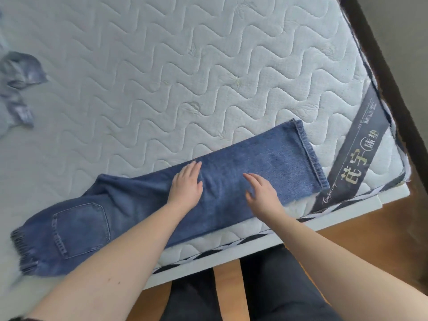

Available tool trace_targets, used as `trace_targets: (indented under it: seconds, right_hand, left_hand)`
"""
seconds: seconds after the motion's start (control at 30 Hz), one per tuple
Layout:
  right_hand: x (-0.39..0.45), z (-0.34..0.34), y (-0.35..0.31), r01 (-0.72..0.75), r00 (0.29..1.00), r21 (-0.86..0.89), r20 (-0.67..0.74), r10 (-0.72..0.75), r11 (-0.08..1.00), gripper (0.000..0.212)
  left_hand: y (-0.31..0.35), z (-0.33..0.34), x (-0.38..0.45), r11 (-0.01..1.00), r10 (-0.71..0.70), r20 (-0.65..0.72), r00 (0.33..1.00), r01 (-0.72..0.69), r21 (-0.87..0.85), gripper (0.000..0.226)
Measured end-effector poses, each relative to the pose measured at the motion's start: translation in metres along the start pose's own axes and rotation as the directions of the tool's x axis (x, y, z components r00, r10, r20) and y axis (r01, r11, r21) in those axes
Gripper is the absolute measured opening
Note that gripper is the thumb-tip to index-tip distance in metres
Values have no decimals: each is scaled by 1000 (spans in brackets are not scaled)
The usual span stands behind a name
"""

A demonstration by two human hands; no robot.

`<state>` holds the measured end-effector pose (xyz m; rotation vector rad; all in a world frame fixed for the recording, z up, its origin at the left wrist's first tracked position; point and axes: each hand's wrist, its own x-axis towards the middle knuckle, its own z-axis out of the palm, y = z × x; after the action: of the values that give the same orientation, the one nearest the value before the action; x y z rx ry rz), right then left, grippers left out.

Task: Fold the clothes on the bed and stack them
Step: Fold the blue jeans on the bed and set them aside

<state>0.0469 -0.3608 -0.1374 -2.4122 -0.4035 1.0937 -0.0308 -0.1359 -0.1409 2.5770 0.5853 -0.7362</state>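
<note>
- The jeans (162,205) lie along the near edge of the mattress (185,77), already doubled leg over leg. Their long axis runs from the waistband at the near left to the hems at the far right, close to the mattress corner.
- The left hand (186,184) rests flat on the legs about midway along that axis, fingers straight and together, pointing to the far side.
- The right hand (261,193) is just to its right, fingers spread and straight, at or just above the denim; I cannot tell if it touches. It grips nothing.
- The hems lie to the right of both hands and the right hand is nearer them, so folding end to end would likely start there.
- A grey garment (17,89) lies crumpled at the far left, well apart.
</note>
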Motion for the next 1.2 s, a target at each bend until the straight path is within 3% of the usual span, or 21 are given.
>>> trace_targets:
  seconds: [0.4,0.53,0.67,0.83,1.03,1.2]
  right_hand:
    - [23,119,-154,284,935,-166,266,-234,944,55]
    - [29,149,-188,316,927,-210,277,-254,925,57]
    - [45,166,-216,316,941,-236,201,-272,919,59]
    - [77,180,-253,324,943,-276,173,-284,905,45]
    - [109,211,-304,343,925,-204,240,-293,917,43]
    - [128,234,-340,323,925,-246,286,-250,914,52]
  left_hand:
    - [-186,2,-100,970,-242,-79,967,242,-9,58]
    - [-227,-3,-115,954,-295,-114,949,288,-79,58]
    - [-251,-11,-114,948,-298,-160,941,273,-162,58]
    - [-278,-26,-87,929,-333,-231,914,276,-247,60]
    - [-334,-30,-68,902,-432,-233,871,415,-121,44]
    - [-379,-23,-80,899,-436,-151,887,437,-27,43]
